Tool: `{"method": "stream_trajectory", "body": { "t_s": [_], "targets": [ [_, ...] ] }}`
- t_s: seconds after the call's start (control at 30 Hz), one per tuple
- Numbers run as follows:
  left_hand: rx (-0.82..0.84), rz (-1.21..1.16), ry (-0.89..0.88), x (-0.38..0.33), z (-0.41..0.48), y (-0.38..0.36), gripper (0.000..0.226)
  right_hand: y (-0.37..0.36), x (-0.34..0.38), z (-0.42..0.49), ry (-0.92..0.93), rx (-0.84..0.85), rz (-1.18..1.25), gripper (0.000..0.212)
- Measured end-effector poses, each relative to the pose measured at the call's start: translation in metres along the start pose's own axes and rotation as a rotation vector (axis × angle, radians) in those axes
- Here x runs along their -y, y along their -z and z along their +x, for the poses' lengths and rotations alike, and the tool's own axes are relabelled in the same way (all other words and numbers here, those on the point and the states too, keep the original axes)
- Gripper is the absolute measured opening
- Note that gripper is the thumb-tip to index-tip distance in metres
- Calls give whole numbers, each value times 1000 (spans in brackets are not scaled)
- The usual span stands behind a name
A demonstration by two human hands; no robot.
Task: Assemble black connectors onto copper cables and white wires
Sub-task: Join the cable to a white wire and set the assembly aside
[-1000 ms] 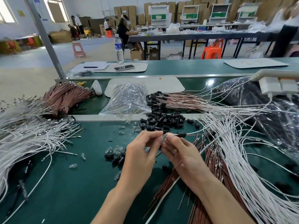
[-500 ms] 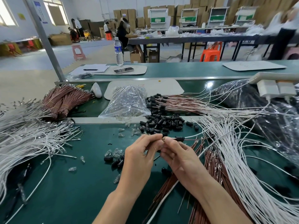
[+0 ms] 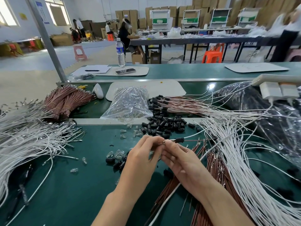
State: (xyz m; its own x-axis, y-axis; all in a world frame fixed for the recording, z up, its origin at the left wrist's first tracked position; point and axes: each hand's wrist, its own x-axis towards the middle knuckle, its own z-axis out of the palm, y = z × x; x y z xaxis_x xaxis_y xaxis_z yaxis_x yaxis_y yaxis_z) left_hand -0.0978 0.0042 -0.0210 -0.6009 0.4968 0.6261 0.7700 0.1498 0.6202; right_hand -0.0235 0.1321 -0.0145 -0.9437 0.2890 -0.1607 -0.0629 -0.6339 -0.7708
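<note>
1. Left hand [image 3: 143, 154] pinches the bare silver metal terminal tips [image 3: 164, 142] between thumb and forefinger. Right hand [image 3: 180, 161] pinches the thin white insulated wire [image 3: 193, 136] just behind the tips, other fingers curled.
2. The small black cylindrical plastic connector [image 3: 179, 140] is threaded on that wire and on a thin copper-brown cable [image 3: 202, 140]. It is in the air above the green table [image 3: 65, 176], at 3 o'clock from the fingertips.
3. The connector looks unseated. If the wire dips, it could slide off toward 3 o'clock and get lost.
4. Both tips are worked together, so a skewed push or pull could bend a terminal or leave one only part-way in.
5. The trailing ends run into the heap of loose white wires [image 3: 244, 162] at 4 o'clock. A tug could snag or drag neighbouring wires.
6. The right forearm lies over the loose copper-brown cable bundle [image 3: 213, 168] at 5 o'clock. A sweep of the arm could scatter it.
7. The small clear bulb-shaped pieces [image 3: 117, 154] lie just beside the left hand at 9 o'clock. A lowered wrist could crush or roll them.
8. The pile of loose black connectors [image 3: 162, 126] is near at 12 o'clock. A forward reach could knock some off the table edge.
</note>
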Motion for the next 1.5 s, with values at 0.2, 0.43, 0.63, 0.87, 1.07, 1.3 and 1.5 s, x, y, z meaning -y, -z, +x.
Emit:
{"method": "stream_trajectory", "body": {
  "t_s": [0.2,0.43,0.63,0.87,1.07,1.3,1.5],
  "targets": [
    [-41,3,23,-3,1,1,13,-5,3,0,40,-71,19,33],
    [-82,-25,105,-2,2,5,10,-1,10,-2,118,-134,136,25],
    [-74,-53,80,-7,1,-2,24,-3,4,-1,124,-90,-3,28],
    [-91,-111,103,0,-2,-3,22,-1,2,-2,152,-57,-101,31],
    [-101,-177,118,0,-3,-4,37,-3,0,-2,124,-52,-122,33],
    [-32,-86,72,1,0,-4,22,-1,4,-1,250,-139,-139,32],
    [60,9,135,1,-6,-8,20,-3,0,-3,266,-144,-263,18]
  ]
}}
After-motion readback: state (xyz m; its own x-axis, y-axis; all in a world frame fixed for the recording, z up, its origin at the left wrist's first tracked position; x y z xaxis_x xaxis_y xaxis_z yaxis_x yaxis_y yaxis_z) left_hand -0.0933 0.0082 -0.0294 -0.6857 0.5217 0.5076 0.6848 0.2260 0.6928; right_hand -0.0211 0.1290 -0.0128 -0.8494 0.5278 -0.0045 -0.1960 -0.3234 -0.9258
